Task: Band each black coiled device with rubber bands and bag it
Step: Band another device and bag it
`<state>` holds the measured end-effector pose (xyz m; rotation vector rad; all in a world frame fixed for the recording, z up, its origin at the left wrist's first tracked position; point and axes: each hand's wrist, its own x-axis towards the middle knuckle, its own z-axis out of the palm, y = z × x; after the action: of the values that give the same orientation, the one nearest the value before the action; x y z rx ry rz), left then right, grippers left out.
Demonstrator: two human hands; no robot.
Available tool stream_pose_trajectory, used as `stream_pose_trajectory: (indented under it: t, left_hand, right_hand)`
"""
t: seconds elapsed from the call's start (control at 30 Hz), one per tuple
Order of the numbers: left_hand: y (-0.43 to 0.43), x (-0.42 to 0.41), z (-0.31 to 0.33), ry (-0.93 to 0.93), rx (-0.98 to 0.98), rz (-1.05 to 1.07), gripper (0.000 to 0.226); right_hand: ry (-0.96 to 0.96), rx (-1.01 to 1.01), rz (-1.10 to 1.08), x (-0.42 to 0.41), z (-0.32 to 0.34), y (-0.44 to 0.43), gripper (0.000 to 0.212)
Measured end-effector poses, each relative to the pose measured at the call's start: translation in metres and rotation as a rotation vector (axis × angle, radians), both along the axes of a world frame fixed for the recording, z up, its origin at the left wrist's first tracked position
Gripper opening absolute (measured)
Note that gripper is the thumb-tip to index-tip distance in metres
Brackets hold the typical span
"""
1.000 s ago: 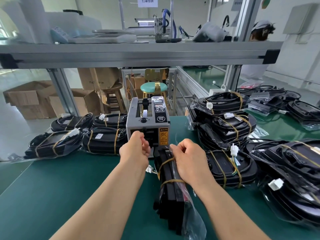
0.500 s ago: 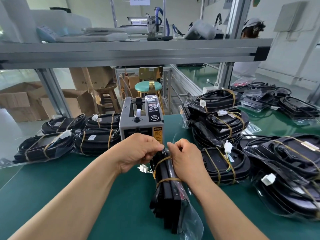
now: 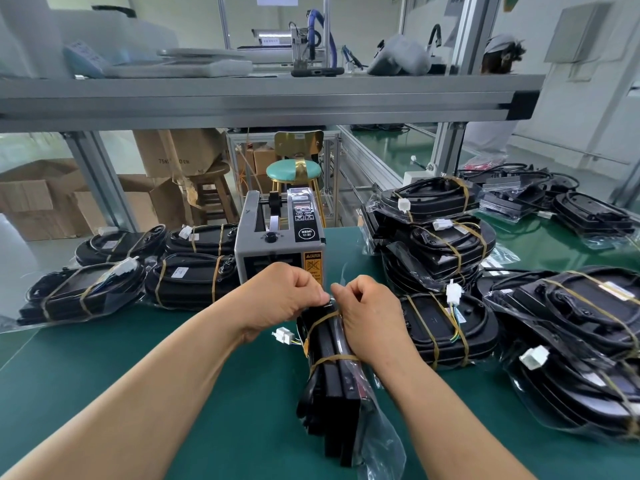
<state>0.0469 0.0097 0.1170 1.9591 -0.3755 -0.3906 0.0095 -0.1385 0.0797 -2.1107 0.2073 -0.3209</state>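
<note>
A black coiled device (image 3: pixel 332 382) stands on its edge on the green mat, wrapped by two tan rubber bands (image 3: pixel 330 358) and sleeved in a clear bag (image 3: pixel 381 441). Its white connector (image 3: pixel 283 336) sticks out to the left. My left hand (image 3: pixel 284 299) and my right hand (image 3: pixel 374 320) meet at the far top end of the device, and both pinch the bag's mouth there with curled fingers. What lies between the fingertips is hidden. My right palm rests on the device's upper side.
A grey tape dispenser (image 3: pixel 277 244) stands just behind my hands. Banded, bagged devices lie at the left (image 3: pixel 194 282), and more are stacked at the right (image 3: pixel 446 244) and near right (image 3: pixel 581 341). An aluminium shelf beam (image 3: pixel 263 98) runs overhead.
My left hand has drawn back from the dispenser's outlet and joined my right hand at the bag's top end. The right hand stays on the device.
</note>
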Motion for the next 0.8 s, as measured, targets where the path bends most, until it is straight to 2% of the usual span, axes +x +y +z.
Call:
stream_pose_trajectory:
  t: [0.3,0.5,0.6,0.67,0.73,0.8]
  left_hand:
    - [0.001,-0.001,-0.004,-0.108,0.056,0.036,0.018]
    - [0.001,-0.004,-0.013,-0.213,0.227,0.185,0.015]
    - [-0.008,-0.011,-0.021,-0.094,0.107,0.307,0.026]
    - [-0.017,-0.016,-0.025,0.004,-0.003,0.350,0.026]
    - [-0.025,-0.023,-0.029,0.142,-0.165,0.360,0.022]
    - [-0.028,-0.030,-0.031,0.258,-0.316,0.359,0.028]
  right_hand:
    - [-0.001,0.003,0.007,-0.001,0.002,0.003,0.035]
    - [-0.005,-0.029,0.019,0.000,0.001,0.005,0.034]
    - [-0.028,-0.029,0.018,0.000,0.000,0.002,0.031]
    - [-0.036,-0.033,0.021,-0.001,0.000,0.002,0.029]
    - [-0.041,-0.043,0.027,-0.002,-0.001,0.003,0.029]
    - [-0.039,-0.043,0.028,-0.002,-0.001,0.003,0.029]
